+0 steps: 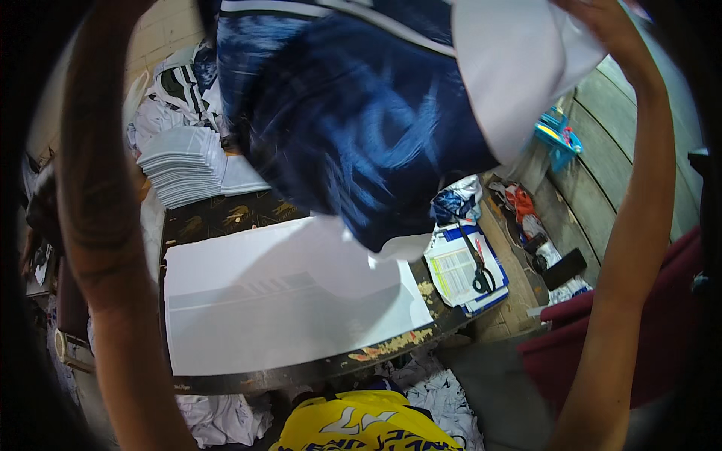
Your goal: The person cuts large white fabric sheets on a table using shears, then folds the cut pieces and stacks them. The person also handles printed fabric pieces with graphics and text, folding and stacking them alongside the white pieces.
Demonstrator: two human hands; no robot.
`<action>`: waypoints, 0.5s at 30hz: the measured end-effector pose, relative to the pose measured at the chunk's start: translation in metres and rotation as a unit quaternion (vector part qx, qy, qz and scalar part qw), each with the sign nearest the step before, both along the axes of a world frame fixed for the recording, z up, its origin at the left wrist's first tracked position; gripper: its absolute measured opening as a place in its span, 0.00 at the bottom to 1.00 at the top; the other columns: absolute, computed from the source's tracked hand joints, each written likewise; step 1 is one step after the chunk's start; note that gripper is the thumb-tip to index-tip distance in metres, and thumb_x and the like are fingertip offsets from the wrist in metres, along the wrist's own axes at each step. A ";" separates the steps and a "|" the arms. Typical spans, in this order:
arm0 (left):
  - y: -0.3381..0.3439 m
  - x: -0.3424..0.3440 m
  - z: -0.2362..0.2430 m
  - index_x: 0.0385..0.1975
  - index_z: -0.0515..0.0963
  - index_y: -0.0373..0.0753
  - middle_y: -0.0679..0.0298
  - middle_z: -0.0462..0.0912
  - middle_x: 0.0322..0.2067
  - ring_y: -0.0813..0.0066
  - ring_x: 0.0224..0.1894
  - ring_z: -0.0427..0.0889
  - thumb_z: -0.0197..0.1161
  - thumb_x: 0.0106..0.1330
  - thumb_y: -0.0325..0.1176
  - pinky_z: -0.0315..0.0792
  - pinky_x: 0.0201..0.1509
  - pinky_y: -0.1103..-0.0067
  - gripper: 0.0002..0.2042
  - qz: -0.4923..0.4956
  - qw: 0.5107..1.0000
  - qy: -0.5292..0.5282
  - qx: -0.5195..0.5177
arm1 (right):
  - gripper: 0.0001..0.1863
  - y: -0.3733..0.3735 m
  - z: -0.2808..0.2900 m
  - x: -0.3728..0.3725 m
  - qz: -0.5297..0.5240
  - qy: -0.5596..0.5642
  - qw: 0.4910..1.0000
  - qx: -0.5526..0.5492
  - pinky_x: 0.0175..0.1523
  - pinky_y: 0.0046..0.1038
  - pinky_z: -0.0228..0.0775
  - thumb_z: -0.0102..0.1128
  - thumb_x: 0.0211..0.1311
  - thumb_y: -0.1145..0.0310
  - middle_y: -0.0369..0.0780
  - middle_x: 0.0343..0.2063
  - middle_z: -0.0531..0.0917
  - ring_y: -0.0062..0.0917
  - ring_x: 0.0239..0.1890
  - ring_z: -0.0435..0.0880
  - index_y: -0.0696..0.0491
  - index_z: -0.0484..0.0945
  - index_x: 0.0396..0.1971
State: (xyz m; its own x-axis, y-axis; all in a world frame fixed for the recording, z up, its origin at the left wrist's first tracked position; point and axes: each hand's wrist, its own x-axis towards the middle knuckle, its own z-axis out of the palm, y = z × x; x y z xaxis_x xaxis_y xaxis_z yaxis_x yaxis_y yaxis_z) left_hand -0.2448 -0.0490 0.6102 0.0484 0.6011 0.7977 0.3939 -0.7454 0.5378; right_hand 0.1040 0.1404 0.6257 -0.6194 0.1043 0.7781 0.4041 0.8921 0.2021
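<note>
A dark blue garment piece (353,120) with lighter blue brush-like marks and white parts is held up in the air, blurred by motion. At the upper right, my right hand (602,22) grips the white part of this cloth with closed fingers. My left arm is raised at the left, and my left hand (131,9) is dark and cut off by the top edge, with its fingers hidden. Below the cloth, a large white sheet (278,316) with faint grey printing lies flat on the dark table (293,377). The cloth's shadow falls over it.
Folded white pieces (180,169) are stacked at the table's back left, near heaped garments (180,94). Black scissors (481,274) lie on papers (455,263) at the right. A blue basket (560,143) stands farther right. Maroon cloth (624,338) hangs at the right.
</note>
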 end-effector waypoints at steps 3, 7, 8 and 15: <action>-0.063 0.007 -0.033 0.65 0.74 0.26 0.50 0.85 0.55 0.62 0.55 0.86 0.72 0.72 0.40 0.80 0.64 0.72 0.29 0.201 0.977 0.072 -0.004 | 0.17 0.008 0.040 0.061 0.023 0.095 0.988 -0.116 0.54 0.29 0.77 0.74 0.72 0.60 0.39 0.44 0.91 0.28 0.45 0.86 0.59 0.88 0.49; -0.171 0.015 -0.118 0.58 0.78 0.31 0.57 0.86 0.49 0.65 0.50 0.86 0.75 0.68 0.39 0.79 0.58 0.73 0.24 0.236 0.942 0.134 -0.198 | 0.18 0.026 0.016 0.135 0.142 0.051 0.979 -0.136 0.49 0.29 0.79 0.63 0.79 0.64 0.40 0.46 0.87 0.22 0.43 0.83 0.63 0.81 0.56; -0.204 0.022 -0.147 0.56 0.79 0.32 0.58 0.86 0.48 0.66 0.49 0.86 0.75 0.67 0.39 0.79 0.57 0.73 0.23 0.253 0.932 0.126 -0.226 | 0.18 0.027 -0.019 0.150 0.150 0.049 0.974 -0.160 0.53 0.31 0.78 0.65 0.76 0.64 0.41 0.49 0.86 0.25 0.47 0.83 0.61 0.81 0.56; -0.392 0.128 -0.413 0.40 0.87 0.39 0.62 0.87 0.31 0.64 0.37 0.86 0.74 0.63 0.33 0.77 0.46 0.73 0.09 0.265 0.739 0.045 -0.617 | 0.15 -0.063 -0.356 0.215 0.059 -0.302 0.834 -0.458 0.44 0.38 0.79 0.69 0.54 0.83 0.47 0.27 0.87 0.41 0.33 0.88 0.54 0.88 0.42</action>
